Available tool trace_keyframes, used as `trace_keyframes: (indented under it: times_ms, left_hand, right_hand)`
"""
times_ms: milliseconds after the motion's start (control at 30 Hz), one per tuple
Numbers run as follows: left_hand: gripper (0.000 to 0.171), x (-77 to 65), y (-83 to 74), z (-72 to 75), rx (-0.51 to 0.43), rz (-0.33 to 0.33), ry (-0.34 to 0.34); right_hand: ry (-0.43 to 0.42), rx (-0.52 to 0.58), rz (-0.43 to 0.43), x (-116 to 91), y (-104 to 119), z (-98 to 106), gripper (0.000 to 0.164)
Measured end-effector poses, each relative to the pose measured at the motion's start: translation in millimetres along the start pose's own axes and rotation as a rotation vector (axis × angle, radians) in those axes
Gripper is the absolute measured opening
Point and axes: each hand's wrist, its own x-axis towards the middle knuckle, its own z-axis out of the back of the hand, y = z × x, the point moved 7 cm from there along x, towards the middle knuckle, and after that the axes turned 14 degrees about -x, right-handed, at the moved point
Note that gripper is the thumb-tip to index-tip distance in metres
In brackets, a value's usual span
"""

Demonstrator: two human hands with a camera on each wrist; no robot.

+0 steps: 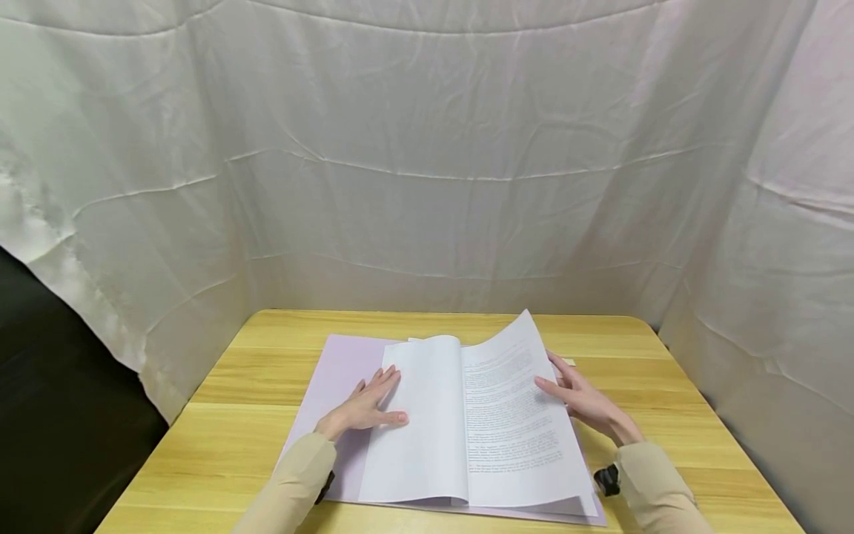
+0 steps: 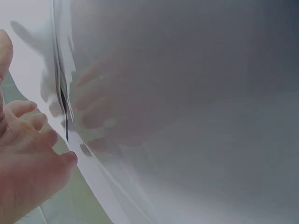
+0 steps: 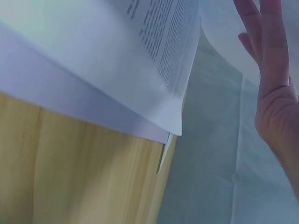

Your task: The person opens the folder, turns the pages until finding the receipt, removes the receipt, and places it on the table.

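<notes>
An open set of paper sheets [image 1: 420, 445] lies on a lilac folder [image 1: 347, 363], blank on the left side and printed on the right. My left hand [image 1: 365, 406] rests with spread fingers on the blank left side and partly over the folder. At the right edge, my right hand [image 1: 583, 400] holds a printed sheet [image 1: 514, 430], its thumb on top and the other fingers partly hidden behind the edge. That sheet's far corner curves upward. In the right wrist view, the printed sheet [image 3: 140, 60] bends above the folder [image 3: 70, 88], with the right hand [image 3: 275, 84] beside it.
The light wooden table [image 1: 227, 415] extends around the folder. A small pale yellow piece [image 1: 569, 362] shows just beyond the right fingers. Whitish curtains [image 1: 427, 163] hang behind and at the sides, and a black surface [image 1: 60, 415] is at far left.
</notes>
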Motion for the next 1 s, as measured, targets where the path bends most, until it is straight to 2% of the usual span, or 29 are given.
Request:
trace_keyframes:
  times_ms: [233,533,833,1000]
  left_hand:
    - [0.097,-1.9,-4.0,-0.4,-0.040,0.000,-0.019]
    - [0.099,-4.2,-10.3,1.1,-0.103,-0.001,-0.092]
    - [0.095,-5.2,-14.2,3.4,-0.181,-0.004,-0.154]
    - [0.094,-5.6,-16.4,3.3,-0.247,-0.006,-0.160]
  right_hand:
    - [-0.010,-0.003,-0.023,-1,10,-8,0.067]
    - [0.094,0.048,0.103,4,25,-19,0.058]
    - [0.062,-0.011,0.045,9,30,-29,0.060]
    - [0.054,-0.034,0.030,11,32,-33,0.063]
